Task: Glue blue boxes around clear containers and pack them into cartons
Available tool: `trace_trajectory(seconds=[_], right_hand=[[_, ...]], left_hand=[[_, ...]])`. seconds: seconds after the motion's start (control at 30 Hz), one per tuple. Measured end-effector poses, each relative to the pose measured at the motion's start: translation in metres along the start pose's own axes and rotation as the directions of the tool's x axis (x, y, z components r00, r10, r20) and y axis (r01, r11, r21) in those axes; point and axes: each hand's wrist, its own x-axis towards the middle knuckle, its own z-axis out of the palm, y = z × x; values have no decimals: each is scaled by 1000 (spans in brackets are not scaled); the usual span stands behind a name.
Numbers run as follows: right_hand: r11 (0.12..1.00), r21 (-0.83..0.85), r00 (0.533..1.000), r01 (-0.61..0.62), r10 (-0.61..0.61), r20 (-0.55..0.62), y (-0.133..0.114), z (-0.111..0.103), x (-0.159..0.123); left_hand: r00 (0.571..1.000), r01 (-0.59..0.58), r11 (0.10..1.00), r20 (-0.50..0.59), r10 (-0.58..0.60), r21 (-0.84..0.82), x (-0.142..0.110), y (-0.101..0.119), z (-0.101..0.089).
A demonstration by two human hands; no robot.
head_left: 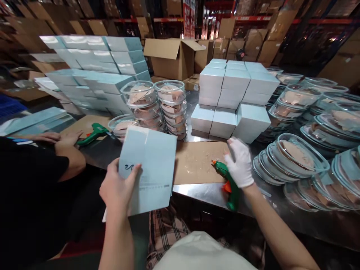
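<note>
Pale-blue flat carton [149, 168] in left hand [116, 189]

Warehouse: racking [253, 18], stacked cartons [171, 56]

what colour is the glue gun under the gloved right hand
Green with an orange trigger and tip, seen in the head view.

Flattened pale blue carton [150, 170], tilted, held upright at centre. Green glue gun [228, 185] with orange trigger, lying at four o'clock.
</note>
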Motion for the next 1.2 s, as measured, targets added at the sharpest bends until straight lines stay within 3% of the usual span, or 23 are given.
trace_trajectory(seconds=[0.07,0.13,0.2,0.27,0.3,0.33,0.4,0.47,0.5,0.6,0.67,0.7,0.73,0.77,0.8,0.83,0.87,0.9,0.93,0.97,1.03,1.13,1.2], right_hand=[[976,148,987,158,-159,-8,-48,-4,-29],[953,228,979,202,-206,-7,-81,-10,-40],[943,303,982,139,-170,78,-95,-18,-41],[912,407,960,-47,-72,271,-95,-29,-42],[874,454,914,-175,-28,405,-93,-34,-45],[816,486,836,-312,-7,548,-90,-38,-50],[662,493,606,-565,-74,792,-86,-42,-63],[503,461,382,-731,-257,888,-88,-40,-77],[436,439,311,-786,-335,889,-90,-37,-84],[323,349,201,-880,-413,888,-94,-31,-101],[312,298,151,-902,-417,896,-90,-34,-110],[329,296,140,-897,-423,895,-85,-39,-113],[361,320,162,-876,-405,900,-78,-45,-117],[403,365,234,-839,-338,911,-72,-51,-122],[455,417,355,-787,-219,909,-65,-56,-127],[513,464,509,-722,-60,858,-60,-60,-134],[575,498,659,-649,98,745,-57,-61,-141],[635,518,771,-573,206,602,-57,-59,-149],[688,527,844,-499,250,474,-60,-55,-156],[731,526,888,-435,249,388,-66,-48,-163],[780,504,922,-369,237,307,-81,-32,-170],[757,491,902,-431,341,266,-98,-17,-165],[711,544,895,-446,364,258,-102,-20,-156]], left_hand=[[984,-173,982,41,176,-78,-30,12,-6],[915,-351,919,144,378,-181,-58,17,-3],[815,-481,829,203,543,-286,-79,13,2],[752,-563,753,168,637,-340,-90,-3,3],[744,-586,733,128,656,-347,-92,-12,3],[747,-594,728,100,657,-344,-92,-22,2],[737,-591,729,137,662,-346,-90,-37,2],[656,-597,711,285,699,-371,-91,-44,7],[595,-605,697,364,717,-383,-93,-45,12],[418,-620,661,535,734,-423,-105,-42,29],[291,-563,671,644,707,-483,-111,-43,33],[252,-509,698,689,680,-503,-112,-45,32],[260,-448,738,716,648,-505,-111,-49,29],[327,-383,787,726,605,-484,-110,-52,26],[442,-310,838,713,545,-449,-108,-56,24],[573,-229,878,670,471,-420,-108,-58,24],[692,-143,899,608,389,-414,-109,-57,26],[782,-60,899,539,313,-435,-113,-54,30],[842,6,878,475,254,-479,-119,-49,37],[876,40,842,424,229,-538,-128,-41,46],[885,27,762,371,283,-646,-147,-25,66],[785,-61,684,389,483,-726,-166,-11,91],[761,-110,626,340,553,-772,-172,-10,100]])
